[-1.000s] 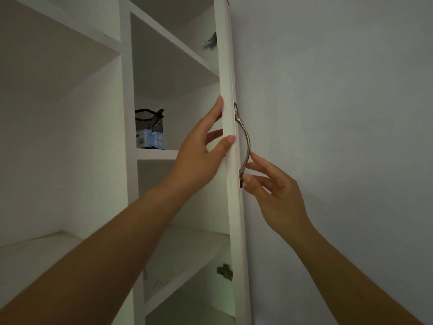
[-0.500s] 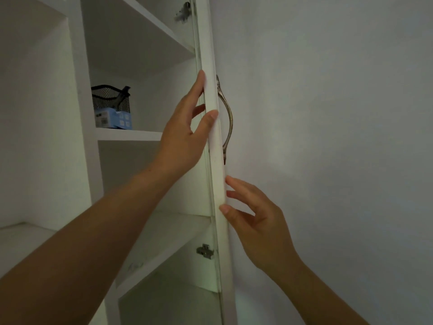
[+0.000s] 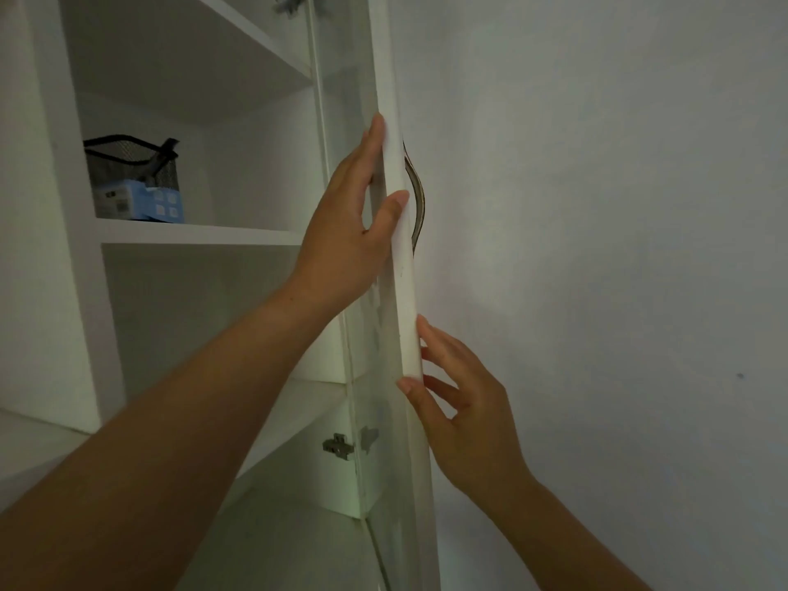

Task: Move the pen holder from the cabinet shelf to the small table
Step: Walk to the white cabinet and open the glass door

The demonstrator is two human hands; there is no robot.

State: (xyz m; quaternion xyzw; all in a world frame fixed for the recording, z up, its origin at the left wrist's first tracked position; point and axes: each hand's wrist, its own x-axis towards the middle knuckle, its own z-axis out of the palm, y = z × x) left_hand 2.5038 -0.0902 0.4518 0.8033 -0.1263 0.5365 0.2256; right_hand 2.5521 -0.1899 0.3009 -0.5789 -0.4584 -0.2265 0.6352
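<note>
One pen holder, shelved, not yet taken up

Two hands were at the cabinet door point(image 3: 394, 232), neither on the task item; left hand point(image 3: 347, 219) lay flat on the door's inner face, thumb hooked over its edge, grip holding the door panel only; right hand point(image 3: 464, 415) sat lower on the same edge, fingers spread and loose, grip wide, fingertips touching or just beside the panel; which, could not be told.

Pen holder point(image 3: 130, 166): black wire mesh, open-topped, standing upright on the cabinet shelf point(image 3: 200, 236) at its left, well apart from both hands; a blue and white box point(image 3: 140, 204) stood in front of it, touching or nearly so; a dark item protruded at its right rim, unidentified.

Handling, as judged: light, stiff, mesh giving good purchase; contents may shift or spill if tilted; best taken by the upper rim or opposite side walls, kept level; box likely needs clearing or lifting over.

Small tabletop: not in view.
</note>
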